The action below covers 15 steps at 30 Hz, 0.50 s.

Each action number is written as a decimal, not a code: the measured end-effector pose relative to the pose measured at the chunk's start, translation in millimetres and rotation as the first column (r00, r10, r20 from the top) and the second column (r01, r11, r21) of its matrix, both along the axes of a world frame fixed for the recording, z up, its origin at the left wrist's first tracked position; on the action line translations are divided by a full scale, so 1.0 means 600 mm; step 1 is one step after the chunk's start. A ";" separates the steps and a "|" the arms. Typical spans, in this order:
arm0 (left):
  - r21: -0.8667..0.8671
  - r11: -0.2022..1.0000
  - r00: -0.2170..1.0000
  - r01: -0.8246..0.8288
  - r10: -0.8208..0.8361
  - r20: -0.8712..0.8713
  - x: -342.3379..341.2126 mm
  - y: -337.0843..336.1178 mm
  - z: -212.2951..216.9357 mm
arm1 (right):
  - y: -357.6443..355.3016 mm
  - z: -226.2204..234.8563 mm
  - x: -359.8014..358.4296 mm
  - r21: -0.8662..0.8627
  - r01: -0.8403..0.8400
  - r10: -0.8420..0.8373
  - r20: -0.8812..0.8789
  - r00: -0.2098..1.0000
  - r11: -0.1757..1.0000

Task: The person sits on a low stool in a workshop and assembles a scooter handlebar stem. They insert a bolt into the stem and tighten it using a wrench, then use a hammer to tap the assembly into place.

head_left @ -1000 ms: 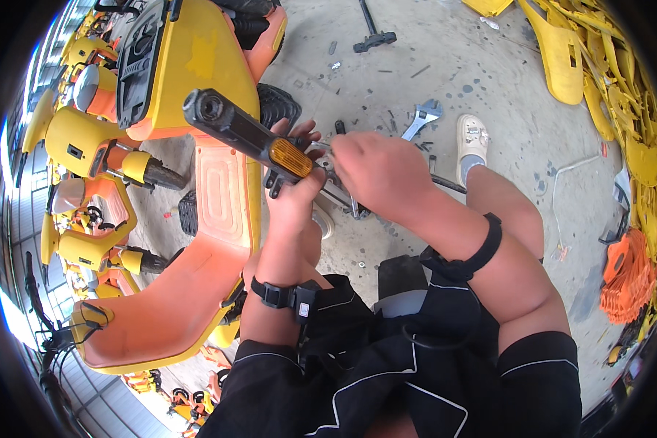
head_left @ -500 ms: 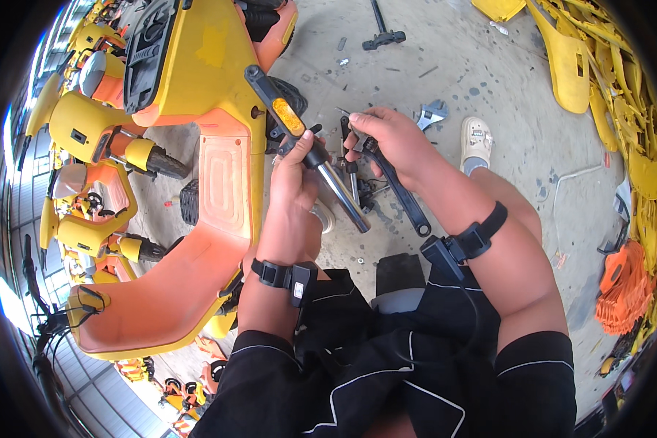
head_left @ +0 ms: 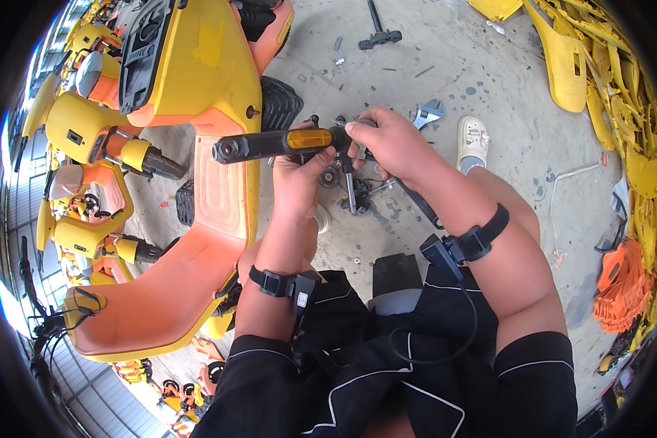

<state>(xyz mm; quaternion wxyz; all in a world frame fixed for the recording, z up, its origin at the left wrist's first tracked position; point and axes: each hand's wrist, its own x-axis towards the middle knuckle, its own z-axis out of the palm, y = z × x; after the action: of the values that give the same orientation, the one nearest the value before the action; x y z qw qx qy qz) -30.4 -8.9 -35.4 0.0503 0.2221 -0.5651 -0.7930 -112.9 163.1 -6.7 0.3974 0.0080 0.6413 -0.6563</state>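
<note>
My left hand (head_left: 299, 179) is closed round a black fork leg (head_left: 259, 147) with an amber reflector (head_left: 309, 139), held nearly level with its lugged end to the left. My right hand (head_left: 387, 142) is closed at the leg's other end, thumb and fingers by the black collar (head_left: 340, 139). Out from under that hand runs a black-handled tool (head_left: 416, 201), partly behind my right forearm; its head is hidden. Whether the fingertips also pinch something small I cannot make out. Beyond my hands, a thin shiny rod (head_left: 351, 191) shows among dark parts on the floor.
A yellow and orange scooter body (head_left: 219, 175) stands close on my left. An adjustable wrench (head_left: 429, 113) lies on the concrete, with a black T-shaped part (head_left: 379, 38) farther off. Yellow panels (head_left: 562, 66) and stacked orange pieces (head_left: 624, 288) line the right side.
The fork leg has swung from a slant to nearly level, its shiny tube no longer showing. My right hand has come against its collar; the thin metal pin seen in its fingertips is now hidden.
</note>
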 end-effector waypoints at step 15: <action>-0.384 0.921 0.986 0.061 -0.116 -0.121 0.013 0.024 0.020 | -0.006 -0.012 -0.005 0.053 -0.018 0.026 -0.154 0.988 0.998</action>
<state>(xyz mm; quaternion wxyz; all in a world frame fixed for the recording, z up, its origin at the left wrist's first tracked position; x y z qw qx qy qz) -22.5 5.2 -23.5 0.0964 0.1255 -0.7122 -0.6839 -115.8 159.8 -14.2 0.3535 -0.0400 0.6868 -0.6339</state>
